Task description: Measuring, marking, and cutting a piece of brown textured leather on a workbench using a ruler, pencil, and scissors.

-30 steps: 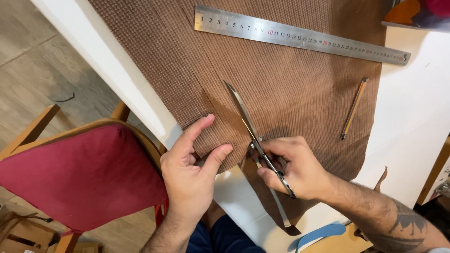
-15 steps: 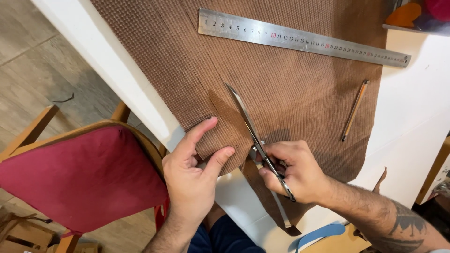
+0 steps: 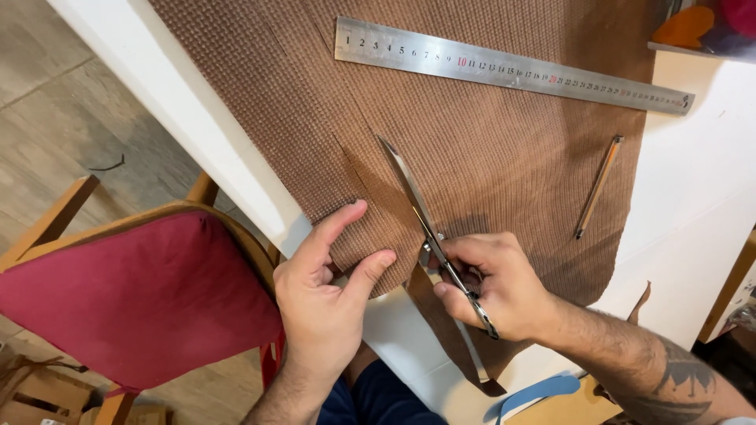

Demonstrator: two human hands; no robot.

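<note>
Item, as we record it: one sheet of brown ribbed fabric (image 3: 488, 149), laid flat across a white desk (image 3: 693, 212) and overhanging its near edge, where a narrow strip of the same cloth hangs down below. Our left hand (image 3: 327, 303) rests at the near edge of the desk, thumb and forefinger pinching the fabric's cut flap, the other fingers curled under. Our right hand (image 3: 496, 283) is closed around the handles of a pair of steel scissors (image 3: 429, 228); the long blades point away from us into the fabric, lying along a slit that runs up from the near edge, just beside the left thumb. We cannot tell whether the blades are fully shut. One steel ruler (image 3: 512, 67) lies on the fabric toward the far edge of the desk, slanting down to the right, well apart from both hands. One slim pencil (image 3: 598, 185) lies at the fabric's right border, its tip on the bare desk. One wooden chair with a red cushion (image 3: 134, 299) stands on the floor off the desk's left edge, near the left wrist.
</note>
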